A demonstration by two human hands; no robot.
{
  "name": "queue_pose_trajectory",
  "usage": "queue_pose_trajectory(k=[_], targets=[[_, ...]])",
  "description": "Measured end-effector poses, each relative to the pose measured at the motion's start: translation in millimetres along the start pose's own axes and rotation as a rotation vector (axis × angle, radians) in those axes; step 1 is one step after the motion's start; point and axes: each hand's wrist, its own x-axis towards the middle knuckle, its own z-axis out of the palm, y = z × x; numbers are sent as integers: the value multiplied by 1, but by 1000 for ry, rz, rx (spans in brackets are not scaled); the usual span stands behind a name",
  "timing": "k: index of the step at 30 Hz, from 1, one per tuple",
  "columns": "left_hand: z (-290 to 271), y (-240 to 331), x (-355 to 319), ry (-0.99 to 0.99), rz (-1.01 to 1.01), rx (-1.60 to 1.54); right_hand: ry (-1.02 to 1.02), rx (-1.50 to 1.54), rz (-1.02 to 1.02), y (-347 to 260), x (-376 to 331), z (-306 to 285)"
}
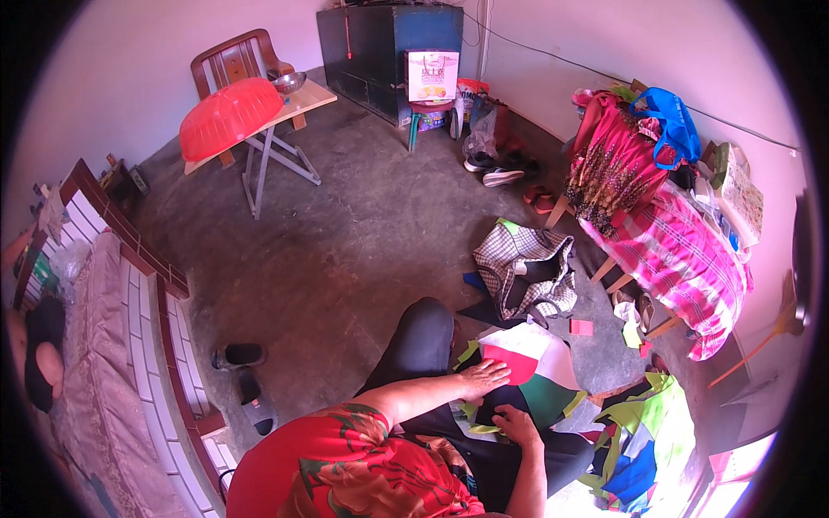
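Left hand (pixel 484 378) lies flat, fingers spread, its grip released, pressing on the pile of red, white and green fabric pieces (pixel 531 371) across the person's lap. Right hand (pixel 518 425) curls over the dark cloth (pixel 501 401) just beside it, grip pinched on that cloth's edge. Beyond the knee, a checked cloth bag (pixel 527 268) gapes open on the concrete floor (pixel 345 233), dark material showing inside. Far back, a red plastic basin (pixel 229 115) sits upturned on the folding wooden desk (pixel 306 97), a small metal bowl (pixel 288 82) beside it; its contents can't be made out.
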Motion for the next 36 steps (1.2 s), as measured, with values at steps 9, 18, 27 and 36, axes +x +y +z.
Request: queue_pose_trajectory(k=[9,18,27,36], targets=[[2,0,0,-9,-13,13,-5,-18,2,-2,0,-1],[6,4,8,12,36,68,72,-23,-68,-2,-10,2],[-3,-9,-3,155,79,80,358,212,-169,-46,-26,-44],[-13,-2,-1,109,55,38,1068,355,-40,-41,-113,-106]])
